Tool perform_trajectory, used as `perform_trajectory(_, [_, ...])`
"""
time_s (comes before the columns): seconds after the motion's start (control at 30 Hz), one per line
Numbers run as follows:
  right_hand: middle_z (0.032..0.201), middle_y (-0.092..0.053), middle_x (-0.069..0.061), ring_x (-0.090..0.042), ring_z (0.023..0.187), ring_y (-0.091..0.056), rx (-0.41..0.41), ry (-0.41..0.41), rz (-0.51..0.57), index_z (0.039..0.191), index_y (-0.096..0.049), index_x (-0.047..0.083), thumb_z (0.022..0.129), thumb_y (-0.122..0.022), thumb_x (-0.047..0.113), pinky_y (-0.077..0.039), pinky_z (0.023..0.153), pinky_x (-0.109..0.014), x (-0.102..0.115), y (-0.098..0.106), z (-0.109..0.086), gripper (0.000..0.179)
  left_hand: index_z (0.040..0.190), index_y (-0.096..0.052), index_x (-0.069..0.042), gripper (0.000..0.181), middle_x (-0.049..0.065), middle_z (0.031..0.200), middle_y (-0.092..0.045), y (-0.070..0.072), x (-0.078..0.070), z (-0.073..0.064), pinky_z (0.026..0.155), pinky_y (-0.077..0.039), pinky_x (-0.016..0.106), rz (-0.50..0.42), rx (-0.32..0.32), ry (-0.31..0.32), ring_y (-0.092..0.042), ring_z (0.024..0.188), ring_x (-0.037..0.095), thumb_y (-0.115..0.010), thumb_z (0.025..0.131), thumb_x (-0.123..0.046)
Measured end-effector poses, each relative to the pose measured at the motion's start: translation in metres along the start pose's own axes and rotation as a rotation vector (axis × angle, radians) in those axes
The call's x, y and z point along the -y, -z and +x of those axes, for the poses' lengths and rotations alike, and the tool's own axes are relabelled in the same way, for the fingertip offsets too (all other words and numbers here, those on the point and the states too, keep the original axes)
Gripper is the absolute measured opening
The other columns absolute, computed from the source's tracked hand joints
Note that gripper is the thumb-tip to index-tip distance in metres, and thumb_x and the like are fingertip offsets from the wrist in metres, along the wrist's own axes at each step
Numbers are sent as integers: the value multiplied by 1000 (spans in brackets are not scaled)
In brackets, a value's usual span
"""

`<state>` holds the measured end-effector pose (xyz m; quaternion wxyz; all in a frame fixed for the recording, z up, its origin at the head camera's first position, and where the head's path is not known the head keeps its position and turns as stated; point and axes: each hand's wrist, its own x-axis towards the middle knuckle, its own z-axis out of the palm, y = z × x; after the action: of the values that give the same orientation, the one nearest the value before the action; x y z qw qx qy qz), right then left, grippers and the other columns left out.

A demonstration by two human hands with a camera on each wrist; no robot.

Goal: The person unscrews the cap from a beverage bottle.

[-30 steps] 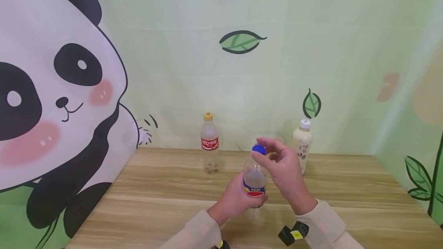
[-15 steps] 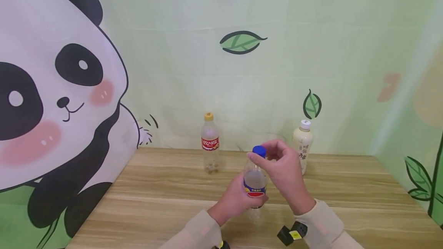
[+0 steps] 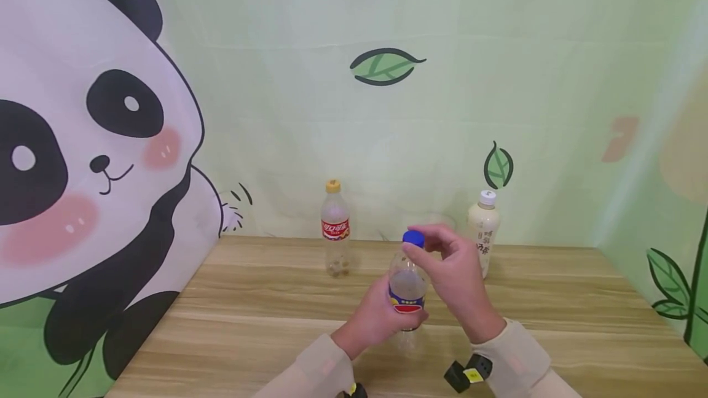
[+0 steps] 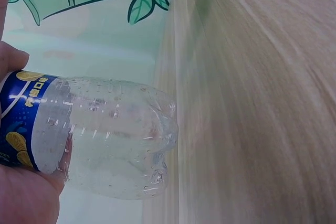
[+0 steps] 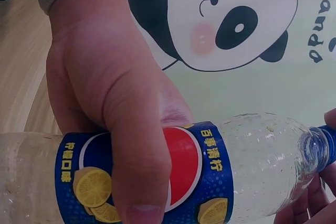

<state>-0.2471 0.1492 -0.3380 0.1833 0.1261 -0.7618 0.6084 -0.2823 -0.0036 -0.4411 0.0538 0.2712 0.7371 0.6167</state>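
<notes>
A clear plastic soda bottle with a blue label stands roughly upright in my left hand, whose fingers and thumb wrap the label. The left wrist view shows the bottle's bare lower part; I cannot tell whether its base touches the table. Thumb and fingertips of my right hand pinch the blue cap, which sits on the bottle's neck. Close up in the right wrist view, lemon pictures show on the label, and the left thumb lies across it.
Behind the hands, a clear bottle with a yellow cap and red label stands on the wooden table. To the right, a cream-coloured bottle with a white cap stands partly hidden by the right hand. A panda-printed cloth hangs behind.
My right thumb and fingertips shifted round the blue cap, the thumb sliding off to the left, then came back onto it. The left hand and the bottle have hardly moved.
</notes>
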Motion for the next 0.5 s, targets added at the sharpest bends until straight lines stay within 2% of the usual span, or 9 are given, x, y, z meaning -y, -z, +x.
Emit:
perform_trajectory(0.17, [116, -68, -4, -20, 100, -58, 31, 11, 3, 124, -72, 12, 94, -76, 19, -49, 89, -29, 0, 0, 0, 32, 133, -55, -20, 61, -2, 113, -69, 1, -2, 0, 94, -53, 30, 8, -2, -12, -66, 100, 12, -85, 81, -15])
perform_trajectory(0.33, [123, -68, -5, -21, 105, -59, 65, 14, -53, 131, -68, 15, 92, -78, 21, -50, 92, -32, -1, -1, 2, 42, 129, -57, -20, 57, -1, 111, -71, 1, 0, 0, 94, -53, 28, 17, -9, -29, -67, 98, 11, -85, 80, -15])
perform_trajectory(0.5, [112, -70, -5, -20, 101, -61, 11, -34, -80, 125, -67, 13, 85, -85, 30, -50, 91, -32, -1, -4, 3, 47, 127, -58, -19, 55, 2, 112, -71, 0, 1, 0, 94, -54, 27, 21, -14, -42, -67, 97, 11, -86, 79, -15])
